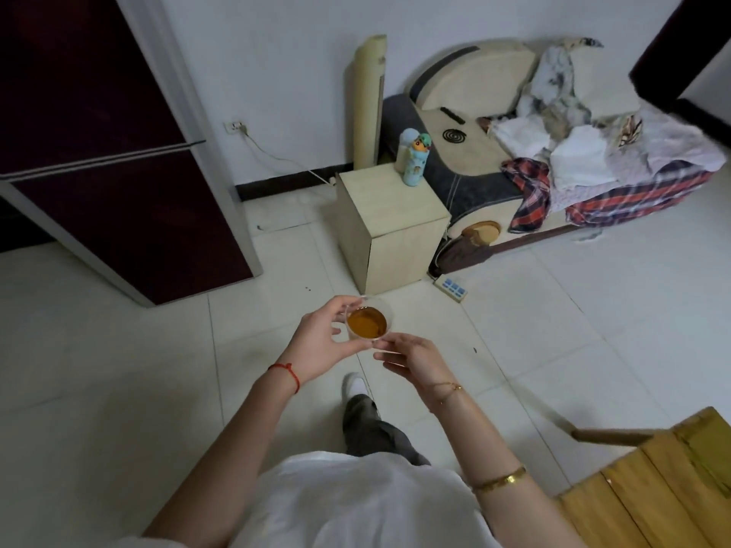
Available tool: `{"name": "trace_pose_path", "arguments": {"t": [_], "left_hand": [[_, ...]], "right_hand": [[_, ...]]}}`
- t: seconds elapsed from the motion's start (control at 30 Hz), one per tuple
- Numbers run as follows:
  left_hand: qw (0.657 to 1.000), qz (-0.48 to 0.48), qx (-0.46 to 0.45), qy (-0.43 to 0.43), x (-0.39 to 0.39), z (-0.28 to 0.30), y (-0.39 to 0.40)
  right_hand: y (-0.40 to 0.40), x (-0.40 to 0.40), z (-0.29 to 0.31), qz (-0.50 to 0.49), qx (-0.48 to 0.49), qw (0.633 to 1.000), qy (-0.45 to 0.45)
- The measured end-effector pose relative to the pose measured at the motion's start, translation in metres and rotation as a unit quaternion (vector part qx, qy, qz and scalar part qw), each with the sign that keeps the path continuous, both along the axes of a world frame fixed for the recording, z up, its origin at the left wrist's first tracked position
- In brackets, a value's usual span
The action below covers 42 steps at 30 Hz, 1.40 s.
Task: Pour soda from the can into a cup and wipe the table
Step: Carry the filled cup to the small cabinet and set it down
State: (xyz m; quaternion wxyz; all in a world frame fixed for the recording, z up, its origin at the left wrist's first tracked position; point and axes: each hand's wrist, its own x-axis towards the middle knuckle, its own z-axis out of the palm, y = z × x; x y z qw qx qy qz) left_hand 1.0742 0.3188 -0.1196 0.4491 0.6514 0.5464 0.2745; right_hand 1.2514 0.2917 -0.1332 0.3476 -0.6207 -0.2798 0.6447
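A clear plastic cup (pixel 368 321) holding amber soda hangs in the air over the tiled floor, in front of my body. My left hand (pixel 319 342) grips the cup's left side, fingers curled round its wall. My right hand (pixel 411 359) pinches the cup's near right rim with its fingertips. No soda can or wiping cloth shows in this view. A corner of the wooden table (pixel 656 488) sticks in at the bottom right, behind my right arm.
A pale wooden cabinet (pixel 389 227) with a blue cartoon bottle (pixel 413 158) on top stands ahead. A power strip (pixel 451 288) lies on the floor beside it. A sofa (pixel 514 160) piled with clothes is at the right, a dark fridge (pixel 118 183) at the left.
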Motion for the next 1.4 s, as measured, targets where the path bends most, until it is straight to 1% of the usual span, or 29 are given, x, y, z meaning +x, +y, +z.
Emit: {"name": "trace_pose_path", "arguments": {"t": [0.2,0.4,0.53,0.63,0.87,1.1,1.2,1.27,1.4], "left_hand": [[1.0,0.03,0.005,0.006,-0.013,-0.004,0.098],[0.998,0.047,0.033,0.034,-0.01,0.009,0.212],[0.997,0.06,0.046,0.034,-0.007,0.016,0.285],[0.997,0.048,0.043,0.031,-0.004,0.021,0.334],[0.999,-0.033,0.01,0.023,0.001,0.012,0.437],[0.988,-0.155,-0.011,0.014,0.01,-0.009,0.547],[0.978,-0.206,-0.009,0.012,0.015,-0.016,0.597],[0.969,-0.247,0.01,0.02,0.02,-0.015,0.628],[0.942,-0.33,0.033,0.041,0.025,-0.013,0.685]], "right_hand": [[0.11,-0.012,-0.004,0.031,0.005,0.999,-0.009],[0.237,-0.016,0.0,0.041,0.012,0.999,-0.006],[0.316,-0.015,0.007,0.034,0.011,0.999,-0.004],[0.362,-0.012,0.007,0.014,0.01,1.0,0.002],[0.438,-0.003,0.003,-0.057,-0.005,0.998,0.005],[0.506,0.001,-0.015,-0.155,-0.017,0.988,0.007],[0.537,-0.002,-0.019,-0.214,-0.021,0.977,0.008],[0.558,-0.009,-0.018,-0.258,-0.024,0.966,0.014],[0.597,-0.027,-0.016,-0.352,-0.034,0.935,0.033]]}}
